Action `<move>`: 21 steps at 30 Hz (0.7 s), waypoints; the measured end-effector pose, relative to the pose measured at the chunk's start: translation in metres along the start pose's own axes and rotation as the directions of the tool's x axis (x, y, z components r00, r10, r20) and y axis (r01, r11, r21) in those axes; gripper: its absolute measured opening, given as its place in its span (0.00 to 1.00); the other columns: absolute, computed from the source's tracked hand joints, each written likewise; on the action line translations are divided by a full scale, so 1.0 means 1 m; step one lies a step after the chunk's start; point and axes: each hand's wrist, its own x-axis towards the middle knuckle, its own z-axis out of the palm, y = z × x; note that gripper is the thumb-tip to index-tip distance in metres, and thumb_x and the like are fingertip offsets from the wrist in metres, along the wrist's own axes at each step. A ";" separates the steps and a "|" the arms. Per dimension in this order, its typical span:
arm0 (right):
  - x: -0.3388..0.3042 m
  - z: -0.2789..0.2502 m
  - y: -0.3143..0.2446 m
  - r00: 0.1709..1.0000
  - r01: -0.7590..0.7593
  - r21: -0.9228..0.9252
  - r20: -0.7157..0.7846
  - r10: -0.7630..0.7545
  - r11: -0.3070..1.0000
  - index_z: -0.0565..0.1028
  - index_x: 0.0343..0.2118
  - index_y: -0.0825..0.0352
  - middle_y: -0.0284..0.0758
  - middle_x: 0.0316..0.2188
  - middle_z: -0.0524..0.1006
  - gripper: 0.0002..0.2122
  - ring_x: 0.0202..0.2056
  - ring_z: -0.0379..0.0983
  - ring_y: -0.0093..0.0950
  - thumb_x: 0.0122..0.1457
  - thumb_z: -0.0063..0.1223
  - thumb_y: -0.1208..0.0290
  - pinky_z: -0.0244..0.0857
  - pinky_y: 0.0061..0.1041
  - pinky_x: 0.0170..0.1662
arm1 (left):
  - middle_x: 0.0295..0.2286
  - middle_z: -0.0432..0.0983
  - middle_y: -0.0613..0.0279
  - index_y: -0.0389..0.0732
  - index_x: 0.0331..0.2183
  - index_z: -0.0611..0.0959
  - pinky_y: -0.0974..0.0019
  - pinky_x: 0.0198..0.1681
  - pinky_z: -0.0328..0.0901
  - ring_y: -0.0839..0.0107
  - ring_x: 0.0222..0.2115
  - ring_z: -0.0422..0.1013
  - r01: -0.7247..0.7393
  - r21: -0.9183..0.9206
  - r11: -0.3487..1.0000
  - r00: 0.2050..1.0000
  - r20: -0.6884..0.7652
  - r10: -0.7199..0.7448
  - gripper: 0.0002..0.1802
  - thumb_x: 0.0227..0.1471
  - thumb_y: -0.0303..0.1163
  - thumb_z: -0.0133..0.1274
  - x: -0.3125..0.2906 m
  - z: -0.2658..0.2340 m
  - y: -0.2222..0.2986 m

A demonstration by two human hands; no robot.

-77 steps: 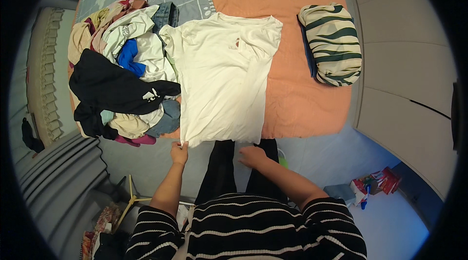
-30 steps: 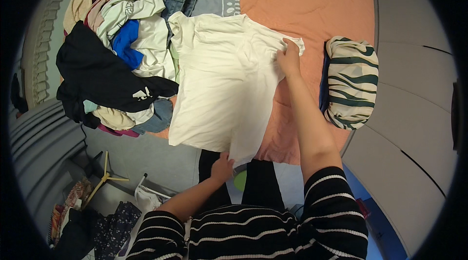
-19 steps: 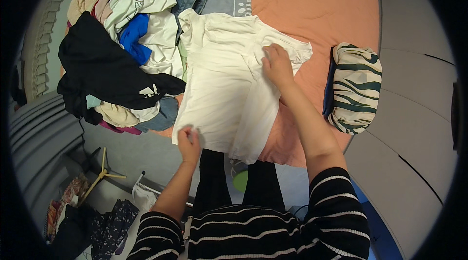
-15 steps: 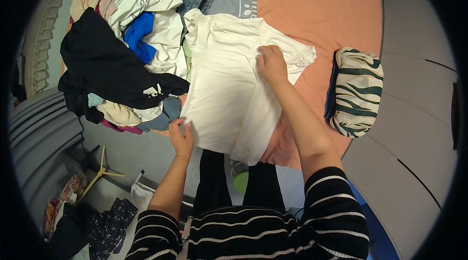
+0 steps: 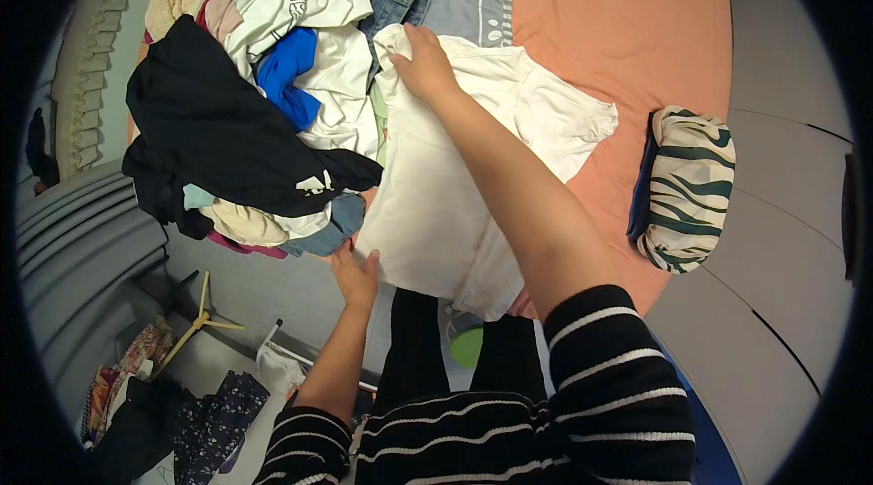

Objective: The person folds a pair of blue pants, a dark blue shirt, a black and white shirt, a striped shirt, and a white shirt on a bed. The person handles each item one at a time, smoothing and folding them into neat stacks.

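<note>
A white T-shirt [image 5: 427, 203] lies spread out in front of me, its lower edge hanging over the bed's near side. My right hand [image 5: 425, 69] reaches across to its upper left part, fingers and thumb closed on the cloth at the sleeve. At the shirt's lower left corner is my left hand [image 5: 356, 276], thumb and fingers apart, touching the edge. Just left of the shirt, a black garment [image 5: 227, 130] with a white print tops a heap of clothes.
The heap also holds a blue cloth [image 5: 289, 80], white garments and denim [image 5: 400, 3]. A rolled bundle [image 5: 687, 185] with dark green stripes rests at the right on the orange sheet [image 5: 618, 12]. A yellow stand [image 5: 202, 321] and more clothes are at lower left.
My right hand has moved left from the shirt's upper right area to its upper left sleeve. My left hand stays by the lower left corner. The whole view has shifted slightly.
</note>
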 end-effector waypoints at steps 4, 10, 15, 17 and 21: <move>0.020 -0.012 -0.027 0.873 -0.280 -0.088 0.391 0.292 0.956 0.73 0.43 0.66 0.44 0.45 0.74 0.18 0.45 0.72 0.40 0.51 0.58 0.63 0.65 0.36 0.48 | 0.33 0.74 0.49 0.33 0.39 0.74 0.61 0.38 0.65 0.58 0.33 0.70 0.172 -0.050 0.984 0.974 0.158 -0.162 0.23 0.42 0.32 0.62 -0.003 0.004 -0.011; -0.002 -0.129 0.001 0.950 -0.311 0.722 0.262 0.171 0.618 0.75 0.37 0.67 0.32 0.33 0.75 0.11 0.31 0.72 0.23 0.54 0.56 0.67 0.68 0.24 0.37 | 0.24 0.75 0.53 0.36 0.30 0.75 0.60 0.27 0.66 0.58 0.24 0.72 0.064 -0.298 0.952 0.969 0.247 0.012 0.11 0.44 0.30 0.59 -0.035 -0.037 0.005; -0.033 -0.233 0.095 0.838 -0.450 0.778 0.197 0.509 0.439 0.71 0.44 0.69 0.34 0.39 0.74 0.12 0.38 0.71 0.23 0.57 0.49 0.74 0.66 0.19 0.40 | 0.29 0.74 0.50 0.38 0.38 0.77 0.53 0.34 0.65 0.51 0.31 0.71 -0.314 -0.343 0.886 0.695 0.552 0.460 0.17 0.45 0.34 0.59 -0.079 -0.034 0.061; -0.056 -0.241 0.133 0.796 -0.492 0.571 -0.011 0.605 0.657 0.70 0.48 0.72 0.37 0.41 0.73 0.15 0.40 0.71 0.26 0.56 0.48 0.76 0.65 0.21 0.43 | 0.34 0.74 0.51 0.39 0.41 0.77 0.54 0.40 0.65 0.52 0.37 0.70 -0.347 -0.341 0.874 0.484 0.733 0.478 0.19 0.45 0.34 0.58 -0.086 -0.025 0.082; -0.116 -0.244 0.138 0.814 -0.442 0.314 -0.254 0.523 0.840 0.69 0.48 0.73 0.40 0.40 0.72 0.19 0.39 0.68 0.28 0.53 0.50 0.74 0.63 0.25 0.44 | 0.38 0.73 0.48 0.38 0.45 0.73 0.55 0.43 0.65 0.50 0.40 0.69 -0.412 -0.356 0.839 0.608 0.578 0.544 0.24 0.45 0.33 0.58 -0.099 0.005 0.075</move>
